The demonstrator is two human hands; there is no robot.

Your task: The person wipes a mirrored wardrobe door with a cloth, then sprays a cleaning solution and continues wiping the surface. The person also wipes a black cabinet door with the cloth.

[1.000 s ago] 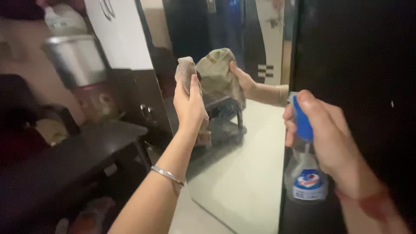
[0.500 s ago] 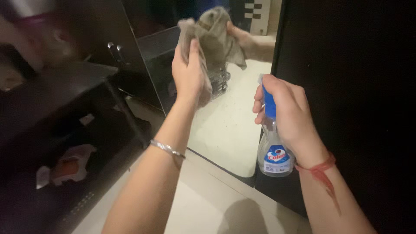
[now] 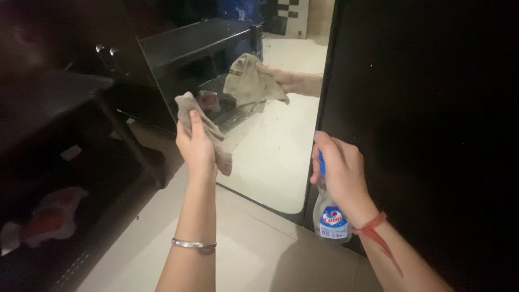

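Note:
My left hand [image 3: 195,147] grips a crumpled grey-brown cloth [image 3: 204,128] and holds it just in front of a tall mirror [image 3: 275,157] set in a dark cabinet. The mirror shows the reflected cloth and hand higher up. My right hand [image 3: 338,174] is wrapped around a clear spray bottle [image 3: 329,216] with a blue trigger head and a blue-and-red label, held near the mirror's right edge, nozzle toward the glass. A silver bangle sits on my left wrist and a red thread on my right.
A dark cabinet door [image 3: 427,124] fills the right side. A low black table or shelf [image 3: 59,108] stands at the left, with a red-and-white cloth [image 3: 46,221] beneath it. Pale floor tiles [image 3: 243,254] run below the mirror.
My left hand with the cloth has come down and left, off the upper glass to the mirror's lower left. My right hand and the bottle have dropped lower; the view has tilted toward the floor.

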